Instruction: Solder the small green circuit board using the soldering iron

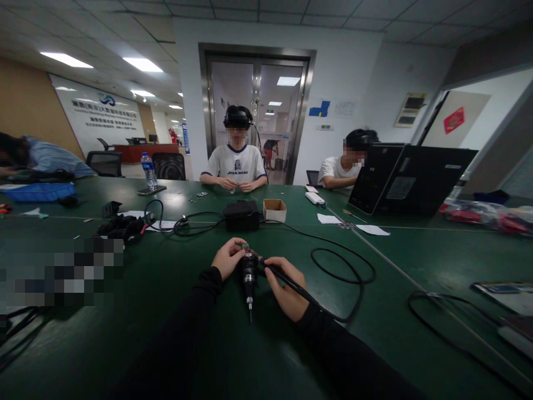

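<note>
A black electric screwdriver (249, 272) lies on the green table in front of me, its silver bit pointing toward me. My left hand (228, 258) is closed at the screwdriver's far end, thumb and fingers pinched around it. A small green part (245, 247), perhaps a circuit board, shows at that end by my fingertips, with something reddish beside it. My right hand (289, 286) grips a thick black cable (296, 288) just right of the screwdriver. The cable's end is close to the screwdriver's side; whether it is joined there I cannot tell.
Beyond my hands stand a black box (242, 215) and a small open carton (274, 210). Looped cable (337, 258) lies to the right, near a black computer case (410, 179). A water bottle (149, 170) and blue tray (40, 191) are left. Co-workers (236, 161) sit around the table (166, 333).
</note>
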`<state>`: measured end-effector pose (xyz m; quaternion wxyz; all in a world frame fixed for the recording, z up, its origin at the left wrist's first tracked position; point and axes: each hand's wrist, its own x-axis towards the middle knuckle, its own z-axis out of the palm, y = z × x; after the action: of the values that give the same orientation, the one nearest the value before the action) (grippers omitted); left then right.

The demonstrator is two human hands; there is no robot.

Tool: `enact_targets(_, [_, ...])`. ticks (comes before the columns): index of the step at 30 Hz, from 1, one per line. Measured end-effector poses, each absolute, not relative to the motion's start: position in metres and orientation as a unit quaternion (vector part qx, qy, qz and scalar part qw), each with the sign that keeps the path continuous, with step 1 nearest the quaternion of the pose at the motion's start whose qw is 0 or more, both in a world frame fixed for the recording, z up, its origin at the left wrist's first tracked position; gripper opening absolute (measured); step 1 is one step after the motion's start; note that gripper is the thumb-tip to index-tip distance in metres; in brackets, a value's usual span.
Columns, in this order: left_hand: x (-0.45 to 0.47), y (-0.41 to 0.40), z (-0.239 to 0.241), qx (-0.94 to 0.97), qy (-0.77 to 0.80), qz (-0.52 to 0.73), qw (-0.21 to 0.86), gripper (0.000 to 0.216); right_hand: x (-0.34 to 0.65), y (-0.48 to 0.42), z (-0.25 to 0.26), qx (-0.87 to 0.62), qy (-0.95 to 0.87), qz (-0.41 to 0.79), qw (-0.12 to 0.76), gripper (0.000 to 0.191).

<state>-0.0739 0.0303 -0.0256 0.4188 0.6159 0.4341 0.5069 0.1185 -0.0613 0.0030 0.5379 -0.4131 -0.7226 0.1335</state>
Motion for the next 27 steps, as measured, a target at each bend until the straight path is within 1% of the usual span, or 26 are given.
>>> enact_targets(27, [-0.0753,0.0293,-0.0237,0.625,0.410,0.509,0.427,0.028,0.1178,-0.0611,0.0027,-0.407,-0.735,0.139,0.525,0.013])
